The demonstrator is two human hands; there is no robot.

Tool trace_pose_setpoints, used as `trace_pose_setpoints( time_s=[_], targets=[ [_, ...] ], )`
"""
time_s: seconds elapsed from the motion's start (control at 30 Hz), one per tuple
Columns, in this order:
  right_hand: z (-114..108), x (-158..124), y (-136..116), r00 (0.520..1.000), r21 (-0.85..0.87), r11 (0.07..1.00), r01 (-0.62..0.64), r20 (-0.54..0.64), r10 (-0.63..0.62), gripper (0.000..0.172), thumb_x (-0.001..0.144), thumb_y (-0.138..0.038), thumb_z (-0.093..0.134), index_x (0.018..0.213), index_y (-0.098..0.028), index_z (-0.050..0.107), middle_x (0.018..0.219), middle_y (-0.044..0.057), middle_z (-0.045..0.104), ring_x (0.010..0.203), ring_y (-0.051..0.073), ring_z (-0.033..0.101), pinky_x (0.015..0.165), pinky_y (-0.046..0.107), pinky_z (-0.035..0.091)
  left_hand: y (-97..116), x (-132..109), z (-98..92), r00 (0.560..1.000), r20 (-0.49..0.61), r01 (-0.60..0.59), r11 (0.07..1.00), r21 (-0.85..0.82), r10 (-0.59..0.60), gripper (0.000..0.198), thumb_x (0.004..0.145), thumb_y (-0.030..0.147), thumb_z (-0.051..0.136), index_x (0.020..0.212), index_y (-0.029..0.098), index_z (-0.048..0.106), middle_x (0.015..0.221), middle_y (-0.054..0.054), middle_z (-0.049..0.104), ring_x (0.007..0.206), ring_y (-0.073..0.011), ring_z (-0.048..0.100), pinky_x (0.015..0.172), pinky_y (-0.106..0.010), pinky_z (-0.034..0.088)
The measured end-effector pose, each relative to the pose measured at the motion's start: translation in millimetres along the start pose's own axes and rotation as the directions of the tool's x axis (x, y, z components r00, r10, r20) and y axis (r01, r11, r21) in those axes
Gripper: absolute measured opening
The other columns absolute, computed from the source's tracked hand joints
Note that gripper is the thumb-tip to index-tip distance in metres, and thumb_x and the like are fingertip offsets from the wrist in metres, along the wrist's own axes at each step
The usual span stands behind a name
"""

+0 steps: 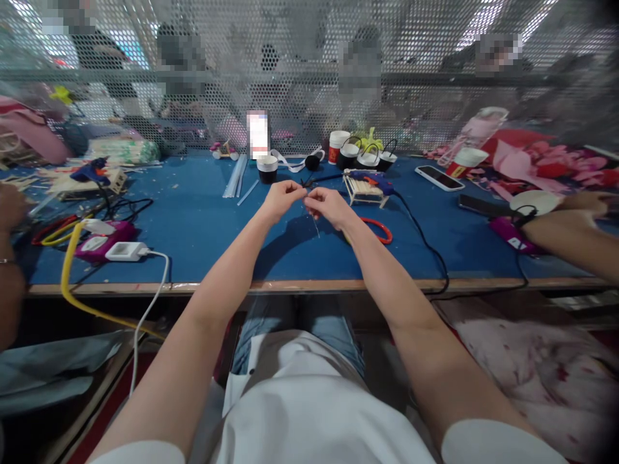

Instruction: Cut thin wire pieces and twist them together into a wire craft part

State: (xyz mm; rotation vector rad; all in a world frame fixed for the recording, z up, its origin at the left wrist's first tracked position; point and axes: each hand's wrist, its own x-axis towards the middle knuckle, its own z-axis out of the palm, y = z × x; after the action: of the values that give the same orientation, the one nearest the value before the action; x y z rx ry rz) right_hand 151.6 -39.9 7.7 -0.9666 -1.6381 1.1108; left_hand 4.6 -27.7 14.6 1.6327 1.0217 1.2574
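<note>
My left hand [283, 198] and my right hand [329, 205] are held together above the blue table [203, 225], fingertips almost touching. Both pinch a small thin thing between them; a fine pale strand [315, 227] hangs down from my right fingers. What the pinched piece is I cannot make out. Just beyond my hands lie dark scissors [309, 182], a blue glue gun [370, 176] on a small wooden stick frame [363, 189], and a red ring [380, 229] by my right wrist.
A black-and-white cup [267, 169], clear sticks [236, 177] and several small cups [360, 154] stand at the back by a mesh screen. Power strips [109, 245] with cables lie at left. Phones [439, 178] lie at right. Other people's arms [570, 235] reach in from both sides.
</note>
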Motion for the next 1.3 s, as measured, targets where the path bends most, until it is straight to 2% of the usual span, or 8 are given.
trace_pose_setpoints(
  time_s=[0.17,0.33,0.47,0.67,0.73,0.93,1.1,1.3],
  targets=[
    [-4,-1,-3,0.985,0.235,0.965,-0.116,0.152,0.081,0.02,0.072,-0.03,0.066,0.072,-0.016,0.052,0.061,-0.002,0.054,0.049,0.006,0.049,0.041,0.017,0.037,3,-1,-2.2,0.99,0.137,0.051,0.983,-0.177,-0.027,0.016,0.069,0.028,0.062,0.068,0.014,0.054,0.052,0.005,0.042,0.041,-0.0025,0.028,0.041,-0.021,0.016],
    [-3,1,-2,0.996,0.198,0.976,-0.087,0.054,0.077,0.019,0.07,-0.024,0.067,0.07,-0.016,0.05,0.055,-0.004,0.051,0.044,0.005,0.047,0.039,0.016,0.037,5,-1,-3.6,0.99,0.14,0.047,0.985,-0.164,-0.024,0.015,0.068,0.025,0.062,0.073,0.012,0.058,0.057,0.003,0.048,0.041,-0.002,0.028,0.041,-0.021,0.016],
    [0,3,1,0.999,0.112,0.993,-0.036,-0.025,0.039,0.014,0.073,-0.019,0.063,0.07,-0.016,0.05,0.053,-0.005,0.05,0.042,0.005,0.046,0.038,0.017,0.038,5,-1,-3.1,0.996,0.093,0.002,0.996,-0.084,0.006,0.015,0.065,0.023,0.061,0.074,0.011,0.06,0.061,0.002,0.053,0.045,-0.0025,0.033,0.045,-0.02,0.024],
    [3,2,1,0.998,0.046,0.999,0.002,-0.064,0.001,0.019,0.07,-0.019,0.067,0.064,-0.016,0.05,0.05,-0.005,0.05,0.04,0.005,0.045,0.038,0.017,0.037,1,0,-0.5,1.0,0.007,-0.014,1.0,-0.021,0.014,0.018,0.064,0.029,0.063,0.065,0.012,0.056,0.054,0.003,0.048,0.048,-0.0044,0.036,0.047,-0.02,0.028],
    [2,1,0,0.999,0.064,0.998,-0.006,-0.033,0.008,0.018,0.07,-0.022,0.067,0.065,-0.016,0.051,0.053,-0.004,0.051,0.043,0.005,0.047,0.039,0.017,0.038,0,0,-0.8,1.0,0.016,-0.003,0.999,-0.041,0.004,0.019,0.065,0.029,0.064,0.064,0.013,0.054,0.053,0.004,0.046,0.046,-0.0039,0.034,0.045,-0.021,0.025],
    [-8,1,-1,0.983,0.281,0.952,-0.118,0.168,0.072,0.02,0.07,-0.029,0.067,0.074,-0.015,0.054,0.063,-0.002,0.056,0.05,0.005,0.051,0.043,0.016,0.04,2,0,-2.1,0.995,0.099,0.024,0.987,-0.158,-0.009,0.02,0.068,0.031,0.063,0.066,0.015,0.052,0.055,0.004,0.043,0.041,-0.0022,0.028,0.041,-0.022,0.017],
    [-5,2,-1,0.995,0.229,0.97,-0.078,0.073,0.063,0.015,0.071,-0.023,0.066,0.072,-0.015,0.053,0.057,-0.003,0.054,0.046,0.005,0.049,0.043,0.017,0.04,3,-1,-0.2,0.999,0.041,-0.003,0.994,-0.105,0.007,0.021,0.067,0.032,0.064,0.066,0.014,0.052,0.053,0.004,0.043,0.042,-0.0029,0.029,0.041,-0.021,0.019],
    [0,3,1,0.999,0.015,1.0,0.011,-0.037,-0.011,0.013,0.074,-0.02,0.062,0.069,-0.016,0.051,0.053,-0.004,0.052,0.043,0.006,0.047,0.042,0.019,0.039,-2,1,0.8,0.999,-0.008,-0.031,0.999,-0.031,0.031,0.021,0.066,0.032,0.063,0.063,0.014,0.053,0.053,0.004,0.046,0.047,-0.005,0.035,0.045,-0.021,0.025]
  ],
)
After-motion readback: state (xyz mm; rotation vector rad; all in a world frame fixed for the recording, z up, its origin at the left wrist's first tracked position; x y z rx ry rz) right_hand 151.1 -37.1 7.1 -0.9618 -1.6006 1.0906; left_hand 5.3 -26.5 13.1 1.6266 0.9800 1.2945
